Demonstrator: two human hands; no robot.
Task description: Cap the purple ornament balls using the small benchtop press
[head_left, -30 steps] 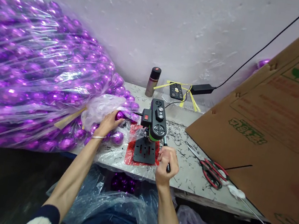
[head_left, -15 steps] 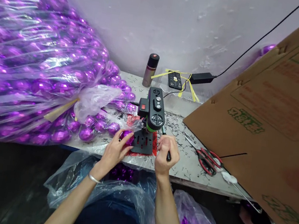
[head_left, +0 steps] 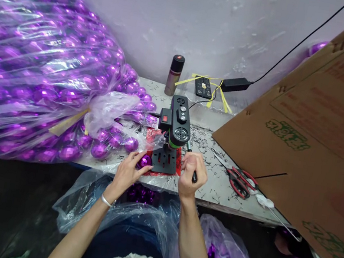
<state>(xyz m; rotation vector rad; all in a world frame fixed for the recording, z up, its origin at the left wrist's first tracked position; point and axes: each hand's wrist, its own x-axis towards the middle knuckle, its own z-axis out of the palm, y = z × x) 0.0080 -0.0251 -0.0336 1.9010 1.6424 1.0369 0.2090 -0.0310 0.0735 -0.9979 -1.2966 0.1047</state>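
Note:
A shiny purple faceted ball sits between the thumb and fingers of my left hand, at the left edge of a black slotted base plate. Above the plate stands a small black bench press machine with round vents, buttons and a side box with a red switch. My right hand is wrapped in a fist round the black-gripped lever handle at the machine's right side. Red sheeting lies under the base plate. The ball's underside is hidden.
A large clear bag of purple balls fills the left. Red-handled scissors lie right of the machine, before a big cardboard box. A bottle, a phone and a black power adapter are at the back.
My left fingers have shifted slightly left and loosened round the ball, exposing more of it. My right hand stays on the lever. The view has tilted slightly.

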